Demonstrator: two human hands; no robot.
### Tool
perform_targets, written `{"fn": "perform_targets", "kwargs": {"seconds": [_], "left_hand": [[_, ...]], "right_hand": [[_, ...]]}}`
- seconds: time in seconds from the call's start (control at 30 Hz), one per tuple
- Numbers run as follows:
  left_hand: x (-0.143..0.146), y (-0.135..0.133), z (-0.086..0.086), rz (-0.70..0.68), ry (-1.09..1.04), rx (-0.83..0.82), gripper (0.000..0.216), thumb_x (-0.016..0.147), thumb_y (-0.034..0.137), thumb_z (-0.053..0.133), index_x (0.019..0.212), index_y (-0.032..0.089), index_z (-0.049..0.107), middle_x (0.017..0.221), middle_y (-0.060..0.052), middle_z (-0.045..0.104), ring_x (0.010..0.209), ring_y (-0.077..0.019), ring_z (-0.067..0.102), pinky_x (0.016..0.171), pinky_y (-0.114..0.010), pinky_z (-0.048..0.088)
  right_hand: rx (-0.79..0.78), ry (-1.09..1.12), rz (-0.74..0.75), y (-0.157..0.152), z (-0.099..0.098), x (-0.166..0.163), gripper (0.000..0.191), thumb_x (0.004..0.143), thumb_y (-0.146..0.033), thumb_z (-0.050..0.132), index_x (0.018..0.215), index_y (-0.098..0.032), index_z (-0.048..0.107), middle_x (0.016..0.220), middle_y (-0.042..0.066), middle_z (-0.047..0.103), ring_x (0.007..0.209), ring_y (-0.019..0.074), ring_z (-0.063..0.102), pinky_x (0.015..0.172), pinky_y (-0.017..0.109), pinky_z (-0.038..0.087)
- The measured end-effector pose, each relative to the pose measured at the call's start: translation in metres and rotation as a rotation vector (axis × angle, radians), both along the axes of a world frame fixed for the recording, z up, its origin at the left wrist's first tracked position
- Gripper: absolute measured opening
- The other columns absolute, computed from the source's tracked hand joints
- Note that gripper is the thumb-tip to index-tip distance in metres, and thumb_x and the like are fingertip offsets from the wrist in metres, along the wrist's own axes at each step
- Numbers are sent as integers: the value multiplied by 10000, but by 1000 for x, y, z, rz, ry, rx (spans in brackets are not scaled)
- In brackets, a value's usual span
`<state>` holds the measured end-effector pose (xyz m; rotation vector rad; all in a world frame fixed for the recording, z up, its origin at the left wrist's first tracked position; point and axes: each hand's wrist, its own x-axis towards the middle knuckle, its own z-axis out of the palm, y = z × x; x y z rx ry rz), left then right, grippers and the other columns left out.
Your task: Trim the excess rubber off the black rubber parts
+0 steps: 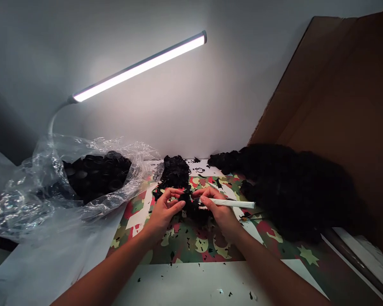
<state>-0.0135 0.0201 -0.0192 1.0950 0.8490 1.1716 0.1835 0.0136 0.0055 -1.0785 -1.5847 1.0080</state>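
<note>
My left hand [166,209] pinches a small black piece [185,196], its thumb and fingers bent round the piece's left side. My right hand [219,209] grips a slim tool with a white, wrapped-looking handle [239,203] pointing out to the right. The tool's working end is lost among dark material between the hands, so I cannot tell its kind. Just behind my fingers rises a heap of black scraps [175,170]. Small black bits lie under and around both hands on a camouflage-patterned sheet [153,244].
A clear plastic bag [22,208] of round black parts [97,170] lies at left. A large black pile [293,191] fills the right side, against a cardboard sheet [341,93]. A lit bar lamp [140,68] hangs above. White paper [191,284] lies in front.
</note>
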Motion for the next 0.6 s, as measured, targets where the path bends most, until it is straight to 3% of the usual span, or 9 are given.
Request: {"fn": "perform_targets", "kwargs": {"seconds": [0.1,0.17,0.27,0.37,0.5,0.6], "left_hand": [[-1,-4,1,16,93,15,346,770,410,775,922,224,525,777,46,549,635,-100,551,593,-208,448],[-1,-6,4,34,189,58,317,800,428,735,870,220,506,699,56,504,578,-100,495,539,-203,401],[-2,-6,7,124,334,216,267,817,394,708,793,201,525,745,30,500,639,-117,490,577,-222,404],[-2,-5,8,175,436,342,205,839,328,677,767,195,539,790,14,494,708,-138,491,631,-240,410],[0,-7,7,191,574,434,195,830,290,702,754,200,546,820,9,492,731,-155,494,637,-250,396],[0,-10,8,149,690,458,123,835,287,714,822,208,621,867,0,517,732,-161,520,646,-262,402]], "right_hand": [[54,5,45,-3,-3,-2,113,881,-225,457,779,-228,506,1090,63,671,1061,246,603,912,386,464],[119,-30,15,-4,-3,-3,136,848,-151,416,841,-230,527,1074,68,648,1027,241,599,885,378,467],[195,-157,-42,-4,-1,-7,216,912,-151,376,942,-233,573,1024,64,626,932,222,593,830,351,464],[190,-289,-10,-2,0,-15,139,946,-208,447,928,-231,583,954,39,624,866,202,582,767,313,450],[162,-375,2,3,-3,-24,144,862,-145,500,743,-223,479,732,-13,555,694,171,518,621,271,375],[204,-424,-26,7,-3,-28,169,793,-83,451,702,-221,420,701,-16,528,675,168,493,608,264,337]]}}
